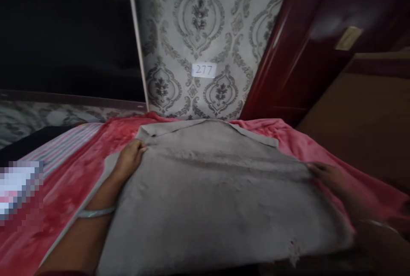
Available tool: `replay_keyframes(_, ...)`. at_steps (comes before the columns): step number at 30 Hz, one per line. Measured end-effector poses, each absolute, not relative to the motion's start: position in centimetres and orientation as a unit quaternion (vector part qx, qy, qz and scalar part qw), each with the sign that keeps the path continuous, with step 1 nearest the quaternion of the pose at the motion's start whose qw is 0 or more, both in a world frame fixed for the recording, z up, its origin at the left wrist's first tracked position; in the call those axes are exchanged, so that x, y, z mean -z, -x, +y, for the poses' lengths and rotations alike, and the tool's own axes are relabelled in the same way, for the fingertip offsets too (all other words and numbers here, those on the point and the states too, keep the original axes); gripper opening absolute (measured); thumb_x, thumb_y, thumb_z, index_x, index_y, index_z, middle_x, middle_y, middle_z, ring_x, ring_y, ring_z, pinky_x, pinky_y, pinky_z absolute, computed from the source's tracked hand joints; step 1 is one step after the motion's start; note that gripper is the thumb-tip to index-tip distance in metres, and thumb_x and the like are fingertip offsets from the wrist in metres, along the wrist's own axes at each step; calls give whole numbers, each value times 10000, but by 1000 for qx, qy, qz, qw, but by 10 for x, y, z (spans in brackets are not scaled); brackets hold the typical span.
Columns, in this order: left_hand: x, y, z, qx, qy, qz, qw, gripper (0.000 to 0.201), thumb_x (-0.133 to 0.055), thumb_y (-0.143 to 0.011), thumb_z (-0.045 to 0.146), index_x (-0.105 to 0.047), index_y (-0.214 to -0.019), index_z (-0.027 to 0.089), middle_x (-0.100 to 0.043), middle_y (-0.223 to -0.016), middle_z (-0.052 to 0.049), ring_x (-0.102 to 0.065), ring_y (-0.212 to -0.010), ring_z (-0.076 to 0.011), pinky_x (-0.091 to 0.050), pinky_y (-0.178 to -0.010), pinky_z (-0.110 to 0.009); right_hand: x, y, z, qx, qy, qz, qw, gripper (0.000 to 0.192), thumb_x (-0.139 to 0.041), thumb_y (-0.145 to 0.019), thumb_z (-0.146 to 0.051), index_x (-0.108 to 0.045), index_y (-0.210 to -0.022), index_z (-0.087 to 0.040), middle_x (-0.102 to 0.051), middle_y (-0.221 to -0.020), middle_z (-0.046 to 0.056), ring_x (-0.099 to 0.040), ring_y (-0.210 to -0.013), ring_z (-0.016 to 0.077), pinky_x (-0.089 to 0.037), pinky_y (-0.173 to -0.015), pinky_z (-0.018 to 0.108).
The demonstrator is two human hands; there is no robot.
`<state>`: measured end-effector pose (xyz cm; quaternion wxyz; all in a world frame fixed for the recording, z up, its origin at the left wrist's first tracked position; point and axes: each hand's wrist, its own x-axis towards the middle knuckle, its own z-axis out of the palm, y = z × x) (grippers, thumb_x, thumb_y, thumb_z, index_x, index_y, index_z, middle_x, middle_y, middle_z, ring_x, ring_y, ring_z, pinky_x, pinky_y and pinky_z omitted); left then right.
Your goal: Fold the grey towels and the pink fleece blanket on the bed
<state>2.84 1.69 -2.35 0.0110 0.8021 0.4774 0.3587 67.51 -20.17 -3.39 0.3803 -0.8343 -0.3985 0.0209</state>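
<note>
A large grey cloth (205, 207) spreads across the middle of the view, with a crease running from one hand to the other. Its far edge is partly folded over. My left hand (132, 158) is closed on the cloth's left side, and a pale bangle (96, 213) circles that wrist. On the opposite side, my right hand (323, 173) pinches the cloth's right edge; it is somewhat blurred. Beneath the grey cloth lies a red plush blanket (80, 182), showing on both sides and along the back.
Behind stands a patterned wall (198, 20) with a paper label (204, 70) reading 277. A dark screen (64, 33) is at the left, above a striped cloth (64, 148). To the right are a dark red door (307, 33) and a brown box-like panel (361, 118).
</note>
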Motion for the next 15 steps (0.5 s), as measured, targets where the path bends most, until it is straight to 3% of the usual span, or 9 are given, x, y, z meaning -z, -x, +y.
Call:
replay_keyframes(3, 15, -31, 17, -316, -806, 500, -2, 185, -403, -834, 398, -467, -791, 230, -605, -811, -79, -587, -831, -248, -493, -802, -373, 43, -664, -202, -56, 831, -381, 402, 298, -564, -621, -492, -691, -661, -225, -729, -748, 88, -682, -784, 300, -523, -735, 397)
replay_keyframes(10, 18, -28, 28, -258, -845, 466, -38, 354, -334, -853, 426, -605, -896, 203, -649, -884, -116, -610, -912, -289, -498, -866, -413, 57, -680, -198, -41, 813, -434, 385, 404, -511, -717, -534, -686, -720, -171, -654, -648, 38, -608, -661, 200, -465, -595, 277)
replay_keyframes(15, 31, -22, 42, -279, -845, 449, -78, 420, -295, -898, 426, -651, -871, 204, -624, -827, -99, -607, -836, -281, -508, -826, -401, 54, -687, -197, -14, 811, -473, 346, 305, -589, -737, -458, -694, -663, -182, -681, -665, 57, -634, -713, 220, -494, -676, 298)
